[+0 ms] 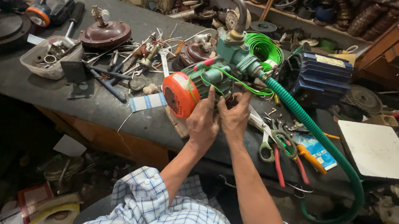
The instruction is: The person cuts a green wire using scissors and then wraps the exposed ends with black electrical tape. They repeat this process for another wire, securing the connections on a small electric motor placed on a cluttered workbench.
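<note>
Near the front edge of the dark tabletop [26,84], a green pump [210,79] with an orange end cap is lying on its side. Both hands are working at its underside: the left hand [202,123] is gripping the body with fingers pressed together, the right hand [235,116] is pinching something too small to tell. Pliers [296,156] are lying just beside, toward the right.

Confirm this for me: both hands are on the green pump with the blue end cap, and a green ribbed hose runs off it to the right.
Not quite. The head view shows the end cap is orange, not blue. The rest holds: the left hand and right hand are both on the green pump, and the green ribbed hose runs off to the right.
</note>
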